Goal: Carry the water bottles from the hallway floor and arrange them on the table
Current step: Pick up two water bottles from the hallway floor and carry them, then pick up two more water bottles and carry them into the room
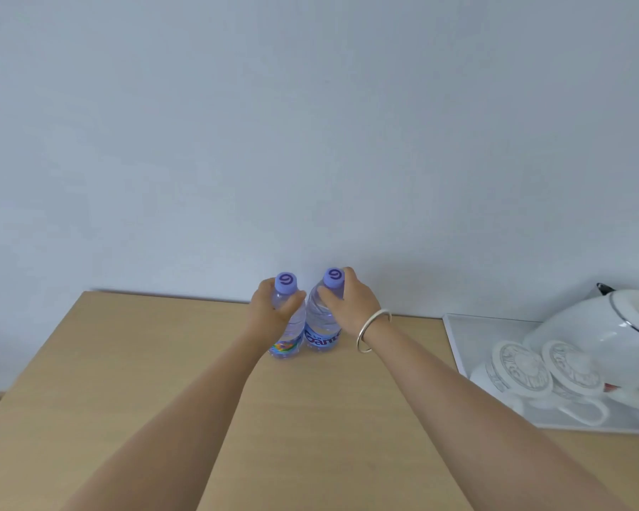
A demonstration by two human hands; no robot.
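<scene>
Near the far edge of the counter point(163, 363), close against the wall, we have two water bottles standing side by side and just touching. From the head view, our only one, our left hand point(270, 307) is wrapped round the neck of the left bottle point(290, 335), fingers curled just below its purple cap, and our right hand point(351, 300) grips the right bottle point(320, 319) the same way, thumb and fingers closed about the shoulder under the cap. Both bases appear to sit on the wood, though we cannot tell whether full weight is down. To finish this placement well, we judge we should press each bottle lightly down until it stands square, check that both are upright and level with each other, then loosen the fingers straight upward so neither cap is nudged. Toward the right edge sits a white tray point(454, 326) with a kettle point(605, 326) and upturned cups point(521, 366); we should draw our right arm back without sweeping toward it.
</scene>
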